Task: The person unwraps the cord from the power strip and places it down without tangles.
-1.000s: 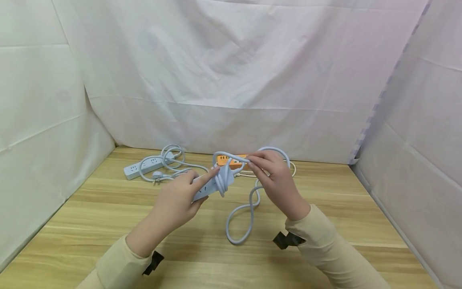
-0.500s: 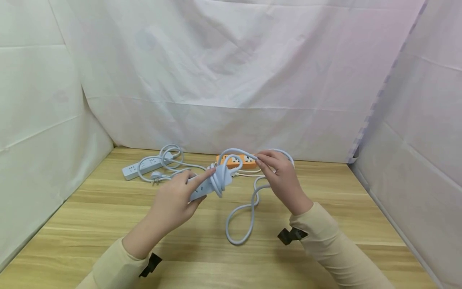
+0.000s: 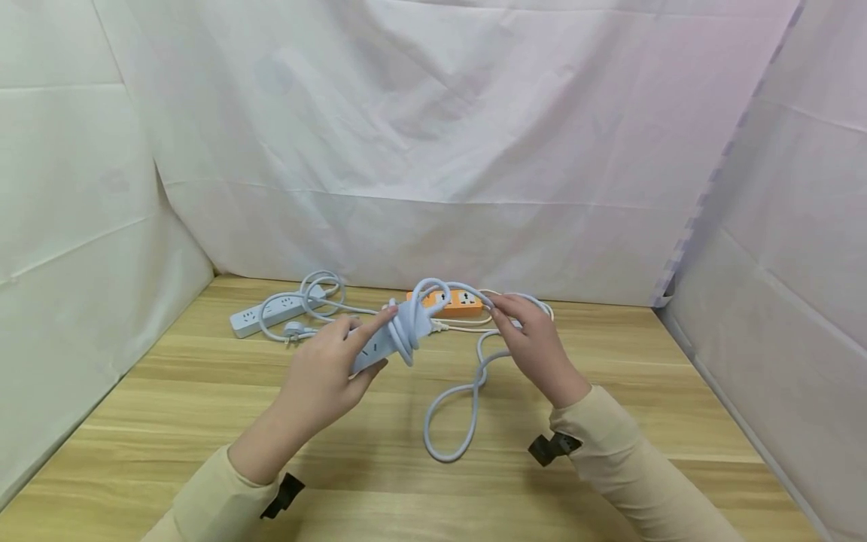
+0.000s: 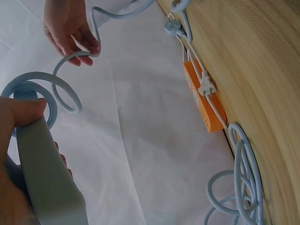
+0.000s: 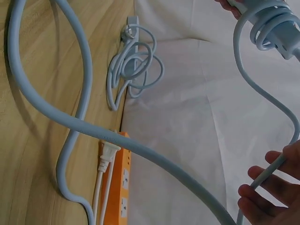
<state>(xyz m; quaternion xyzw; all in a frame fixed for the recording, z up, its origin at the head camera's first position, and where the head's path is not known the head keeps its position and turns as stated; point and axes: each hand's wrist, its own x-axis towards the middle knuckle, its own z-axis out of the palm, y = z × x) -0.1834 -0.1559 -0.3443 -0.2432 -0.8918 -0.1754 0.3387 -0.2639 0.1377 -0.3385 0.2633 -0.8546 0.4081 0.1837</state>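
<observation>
My left hand (image 3: 323, 369) grips a light blue power strip (image 3: 376, 349) above the table, its index finger along the top. Several turns of the strip's own cord (image 3: 409, 331) wrap round the far end. Off to the right, my right hand (image 3: 535, 348) holds a run of that cord between thumb and fingers; the right wrist view shows the cord (image 5: 266, 173) crossing the fingertips. Between the hands the cord arcs loosely. Its slack hangs below the right hand, with a long loop (image 3: 427, 429) low over the wooden table.
An orange power strip (image 3: 466, 302) lies at the back, partly behind the cord, with its white plug (image 4: 206, 86) beside it. At back left sits another light blue power strip (image 3: 267, 312) with tangled cord and a plug (image 3: 294, 329). White cloth (image 3: 433, 135) walls surround the table.
My right hand has drifted right along with the pinched cord. The left hand and its power strip have shifted slightly left, and more of the orange strip shows.
</observation>
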